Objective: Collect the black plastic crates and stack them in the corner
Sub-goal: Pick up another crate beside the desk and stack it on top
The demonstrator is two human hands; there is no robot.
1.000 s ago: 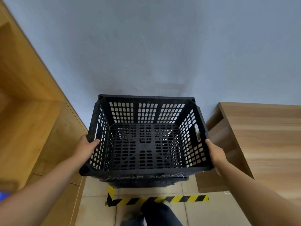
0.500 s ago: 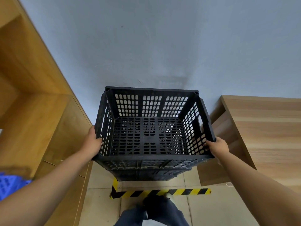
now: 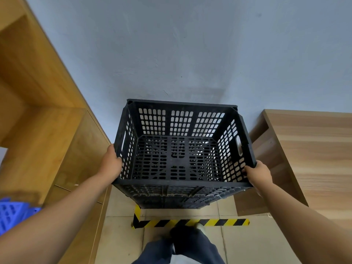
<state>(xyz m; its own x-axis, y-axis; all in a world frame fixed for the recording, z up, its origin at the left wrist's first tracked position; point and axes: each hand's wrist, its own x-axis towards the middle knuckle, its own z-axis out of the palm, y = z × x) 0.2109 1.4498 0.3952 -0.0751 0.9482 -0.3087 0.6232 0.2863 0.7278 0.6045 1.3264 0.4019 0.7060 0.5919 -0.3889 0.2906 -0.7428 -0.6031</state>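
A black perforated plastic crate (image 3: pixel 181 119) is in front of me against the blue-grey wall, open side up and empty. My left hand (image 3: pixel 110 164) grips its left wall near the front corner. My right hand (image 3: pixel 257 174) grips the right wall near the front corner. Directly beneath it the slatted front of more black crate (image 3: pixel 171 197) shows, with the top crate sitting on or just above it; I cannot tell whether they touch.
A yellow wooden cabinet (image 3: pixel 38 130) stands at the left and a light wooden desk (image 3: pixel 314 159) at the right, leaving a narrow gap. Yellow-black hazard tape (image 3: pixel 190 222) marks the tiled floor. A blue crate (image 3: pixel 11 214) is at the lower left. My legs (image 3: pixel 182 246) are below.
The crate has moved away from me toward the wall and settled lower over the crates beneath. Both hands slid to its front corners. A blue crate came into view at the left.
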